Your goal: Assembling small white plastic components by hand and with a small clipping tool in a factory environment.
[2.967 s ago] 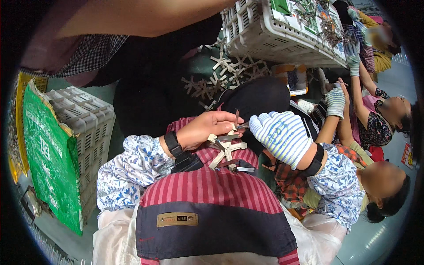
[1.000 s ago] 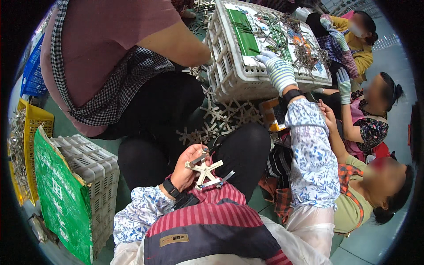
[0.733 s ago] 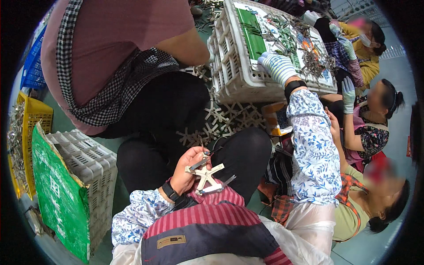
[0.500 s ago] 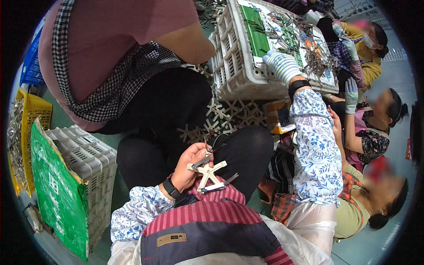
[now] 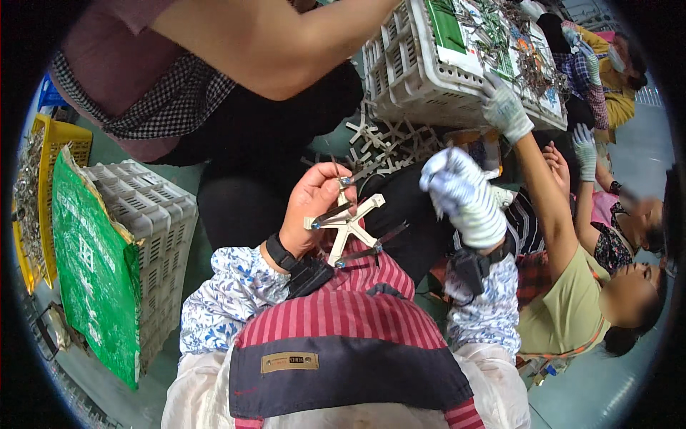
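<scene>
My bare left hand (image 5: 318, 204) is closed on one arm of a cream star-shaped plastic piece (image 5: 349, 227), held above my lap. Dark thin metal strips with bluish ends sit on several of its arms. To the right of it, apart from the piece, my right hand (image 5: 464, 196) wears a striped white-and-blue knit glove. Its fingers are curled and slightly blurred, and what they hold, if anything, is hidden.
Ahead, an upturned white crate (image 5: 418, 79) bears a heap of thin metal strips (image 5: 532, 64). Another person's gloved hand (image 5: 506, 111) touches its near edge. More star pieces (image 5: 389, 139) lie on the floor. At left stand a white crate (image 5: 168, 229), green board (image 5: 96, 272) and yellow crate (image 5: 61, 157).
My right hand has come back from the heap on the crate toward the star piece, its fingers now curled. Another person's gloved hand has reached to the crate. The left hand still holds the piece.
</scene>
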Action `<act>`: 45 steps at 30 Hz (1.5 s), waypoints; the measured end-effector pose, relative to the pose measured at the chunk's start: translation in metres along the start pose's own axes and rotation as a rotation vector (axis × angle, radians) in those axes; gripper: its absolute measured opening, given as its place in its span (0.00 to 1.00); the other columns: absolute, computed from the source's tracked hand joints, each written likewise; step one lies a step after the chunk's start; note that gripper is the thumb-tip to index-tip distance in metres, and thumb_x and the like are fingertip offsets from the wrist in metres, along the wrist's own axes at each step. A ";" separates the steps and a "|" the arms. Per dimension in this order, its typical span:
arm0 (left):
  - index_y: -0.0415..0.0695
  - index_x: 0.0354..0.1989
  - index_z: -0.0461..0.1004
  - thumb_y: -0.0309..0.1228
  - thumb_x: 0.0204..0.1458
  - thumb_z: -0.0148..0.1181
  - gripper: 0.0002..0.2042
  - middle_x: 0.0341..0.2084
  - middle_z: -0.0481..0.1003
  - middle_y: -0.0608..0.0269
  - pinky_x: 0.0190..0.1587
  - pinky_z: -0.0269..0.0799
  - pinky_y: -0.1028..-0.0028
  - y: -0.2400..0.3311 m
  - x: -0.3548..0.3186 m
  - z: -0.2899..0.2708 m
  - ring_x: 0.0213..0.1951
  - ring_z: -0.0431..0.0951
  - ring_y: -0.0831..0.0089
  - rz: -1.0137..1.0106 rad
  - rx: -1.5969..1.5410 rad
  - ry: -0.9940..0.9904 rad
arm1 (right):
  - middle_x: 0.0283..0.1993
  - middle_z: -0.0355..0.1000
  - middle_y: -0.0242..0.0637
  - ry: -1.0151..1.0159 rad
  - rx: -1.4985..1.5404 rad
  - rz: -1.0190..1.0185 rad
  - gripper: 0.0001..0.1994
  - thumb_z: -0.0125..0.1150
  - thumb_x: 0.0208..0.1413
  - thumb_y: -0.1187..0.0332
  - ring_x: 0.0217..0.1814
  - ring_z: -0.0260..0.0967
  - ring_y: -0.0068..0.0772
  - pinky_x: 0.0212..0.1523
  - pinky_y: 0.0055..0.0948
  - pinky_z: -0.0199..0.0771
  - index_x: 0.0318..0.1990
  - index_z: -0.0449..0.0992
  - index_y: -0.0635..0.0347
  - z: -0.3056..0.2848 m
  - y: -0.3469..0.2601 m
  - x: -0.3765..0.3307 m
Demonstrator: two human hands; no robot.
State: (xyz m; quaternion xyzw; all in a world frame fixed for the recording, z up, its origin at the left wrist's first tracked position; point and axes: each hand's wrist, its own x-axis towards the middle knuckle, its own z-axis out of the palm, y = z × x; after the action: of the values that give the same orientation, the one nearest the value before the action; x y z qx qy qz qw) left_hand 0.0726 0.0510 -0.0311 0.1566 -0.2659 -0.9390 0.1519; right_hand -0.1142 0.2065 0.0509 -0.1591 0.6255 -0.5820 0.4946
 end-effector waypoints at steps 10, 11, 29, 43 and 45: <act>0.41 0.43 0.66 0.38 0.57 0.54 0.14 0.26 0.71 0.61 0.28 0.72 0.76 0.003 -0.011 0.004 0.26 0.73 0.76 -0.021 0.151 -0.177 | 0.30 0.71 0.33 -0.129 0.087 0.177 0.23 0.63 0.46 0.69 0.18 0.54 0.11 0.19 0.11 0.52 0.50 0.65 0.63 0.040 0.018 -0.030; 0.40 0.43 0.66 0.38 0.57 0.53 0.14 0.26 0.71 0.61 0.28 0.72 0.76 0.003 -0.011 0.003 0.26 0.73 0.76 -0.023 0.148 -0.180 | 0.30 0.71 0.31 -0.124 0.069 0.194 0.23 0.62 0.47 0.70 0.20 0.55 0.11 0.21 0.11 0.53 0.51 0.64 0.63 0.041 0.018 -0.031; 0.39 0.44 0.66 0.29 0.57 0.51 0.09 0.31 0.73 0.63 0.36 0.75 0.77 0.011 -0.016 -0.001 0.30 0.76 0.77 -0.039 0.016 -0.240 | 0.31 0.66 0.22 -0.135 -0.113 0.163 0.17 0.60 0.51 0.69 0.32 0.62 0.11 0.31 0.11 0.62 0.49 0.69 0.62 0.048 0.028 -0.024; 0.39 0.44 0.67 0.28 0.57 0.52 0.09 0.29 0.74 0.63 0.34 0.75 0.78 0.010 -0.020 -0.003 0.30 0.76 0.78 -0.024 0.040 -0.228 | 0.33 0.69 0.27 -0.067 -0.359 0.058 0.17 0.59 0.53 0.65 0.35 0.64 0.16 0.37 0.18 0.66 0.48 0.71 0.64 0.059 0.020 -0.029; 0.39 0.44 0.67 0.28 0.57 0.52 0.09 0.29 0.74 0.63 0.33 0.74 0.78 0.009 -0.020 -0.002 0.30 0.76 0.77 -0.014 0.059 -0.244 | 0.30 0.69 0.28 -0.090 -0.461 0.101 0.16 0.58 0.54 0.64 0.35 0.65 0.17 0.37 0.19 0.67 0.46 0.72 0.63 0.057 0.016 -0.029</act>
State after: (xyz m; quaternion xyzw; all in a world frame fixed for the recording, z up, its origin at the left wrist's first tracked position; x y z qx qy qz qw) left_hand 0.0935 0.0499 -0.0233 0.0473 -0.3091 -0.9438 0.1073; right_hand -0.0488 0.2007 0.0587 -0.2621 0.7263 -0.3907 0.5011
